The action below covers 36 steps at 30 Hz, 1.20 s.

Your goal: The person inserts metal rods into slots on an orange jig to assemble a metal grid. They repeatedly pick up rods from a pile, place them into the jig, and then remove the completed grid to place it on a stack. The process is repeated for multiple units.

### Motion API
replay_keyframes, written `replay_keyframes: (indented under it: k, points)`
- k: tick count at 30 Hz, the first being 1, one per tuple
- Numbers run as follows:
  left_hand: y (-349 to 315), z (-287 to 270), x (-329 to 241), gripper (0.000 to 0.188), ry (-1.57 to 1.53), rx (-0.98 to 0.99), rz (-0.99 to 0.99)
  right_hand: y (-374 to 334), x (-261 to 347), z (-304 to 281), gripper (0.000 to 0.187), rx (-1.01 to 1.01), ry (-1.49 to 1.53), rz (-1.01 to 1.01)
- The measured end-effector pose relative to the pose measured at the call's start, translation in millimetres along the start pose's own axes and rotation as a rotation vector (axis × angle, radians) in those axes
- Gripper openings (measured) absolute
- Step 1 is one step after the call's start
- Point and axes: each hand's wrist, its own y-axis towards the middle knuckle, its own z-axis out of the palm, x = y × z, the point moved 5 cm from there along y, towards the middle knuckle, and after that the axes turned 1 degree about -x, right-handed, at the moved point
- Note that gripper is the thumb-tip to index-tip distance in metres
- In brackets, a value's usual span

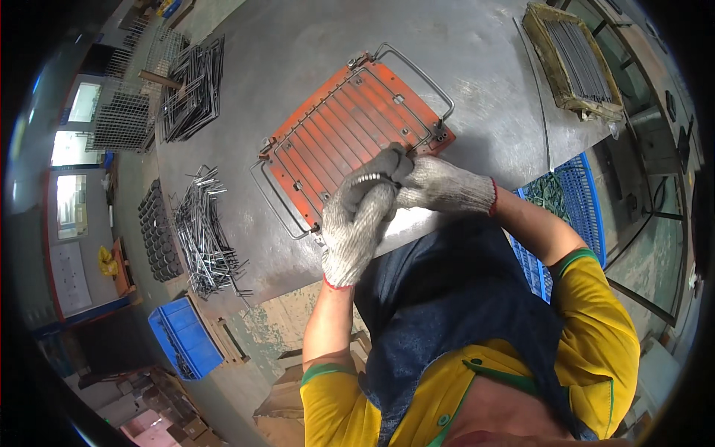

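Both hands wear white knit gloves with grey parts and red cuffs. They meet above the near edge of an orange fixture plate (pixel 328 141) that lies tilted on the metal table. My left hand (pixel 348 223) is closed, its grey-covered fingers bent toward my right hand. My right hand (pixel 443 185) comes in from the right, fingers pressed together against the left glove. What they grip, if anything, is hidden between the fingers. Thin metal rods (pixel 339 123) lie side by side across the plate. Bent wire handles (pixel 428 78) stick out at its ends.
The grey metal table (pixel 477 45) carries a heap of bent metal wires (pixel 205 238) and stacked wire frames (pixel 195 89) at left. At far right sits a tray of straight rods (pixel 573 59). Blue crates (pixel 577 194) (pixel 186 335) stand beside the table.
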Motion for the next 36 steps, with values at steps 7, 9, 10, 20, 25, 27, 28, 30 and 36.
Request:
replay_keyframes:
  k: [7,9,10,20,25,27,28,30,36]
  points:
    - [8.4,10.7,13.5,0.026,0.519,0.08,-0.074,-41.3,-24.5,32.4,0.032,0.105,0.381,0.461]
    - [25.3,5.1,16.4,0.026,0.157,0.043,-0.055,-44.3,-30.7,35.7,0.029,0.209,0.556,0.704]
    - [39.6,5.3,16.8,0.028,-0.066,0.018,-0.086,-43.4,-28.9,34.2,0.027,0.228,0.675,0.838]
    - [130.9,-9.6,35.1,0.034,-0.581,-0.005,-0.395,-11.8,-69.8,31.8,0.028,-0.08,1.517,1.155]
    - [149.2,-23.5,37.6,0.027,-0.419,-0.015,-0.394,-9.8,-92.2,30.7,0.028,0.03,1.112,1.229]
    - [154.9,-34.3,42.5,0.026,-0.285,-0.056,-0.371,-14.9,-99.1,39.9,0.029,0.229,0.673,0.882]
    - [158.0,-38.7,43.3,0.027,-0.16,-0.071,-0.383,-11.8,-96.9,39.5,0.03,0.289,0.532,0.772]
    - [160.7,-48.1,42.5,0.029,0.09,-0.104,-0.403,-9.1,-96.4,40.3,0.028,0.28,0.547,0.763]
    - [151.8,-19.9,-15.3,0.033,1.472,-0.289,0.465,-5.0,-80.4,33.1,0.026,-0.141,1.506,1.424]
